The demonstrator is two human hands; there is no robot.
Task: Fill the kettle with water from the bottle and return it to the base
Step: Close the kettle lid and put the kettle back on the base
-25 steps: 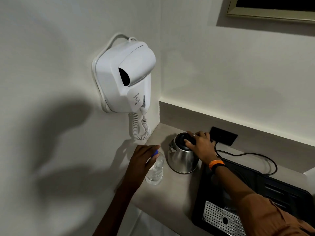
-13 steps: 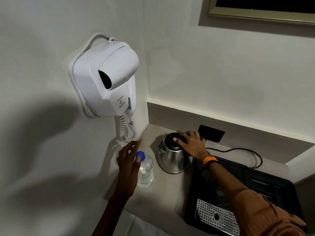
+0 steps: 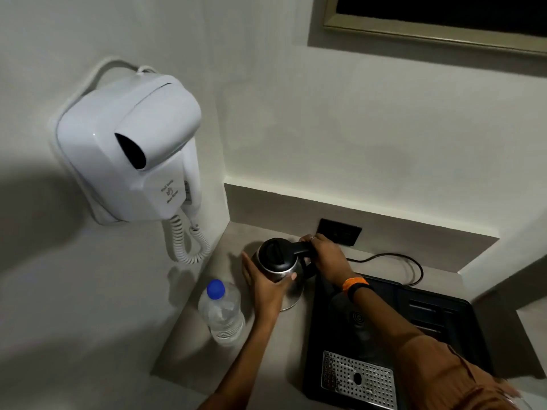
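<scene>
A steel kettle (image 3: 281,266) with a black lid and handle stands on the grey counter (image 3: 266,350), tilted slightly. My right hand (image 3: 327,258) grips its black handle from the right. My left hand (image 3: 265,284) wraps around the kettle's steel body from the front left. A clear water bottle (image 3: 221,313) with a blue cap stands upright on the counter to the left of the kettle, untouched. The round kettle base (image 3: 355,318) lies on the black tray (image 3: 444,321) under my right forearm, partly hidden.
A white wall-mounted hair dryer (image 3: 133,149) with a coiled cord hangs on the left wall above the counter. A black socket plate (image 3: 339,232) sits on the back ledge, and a black cable (image 3: 408,264) loops from it. The tray has a perforated metal drip grate (image 3: 358,380).
My left hand has let go of the bottle and moved right onto the kettle's body. My right hand has shifted from the lid to the handle.
</scene>
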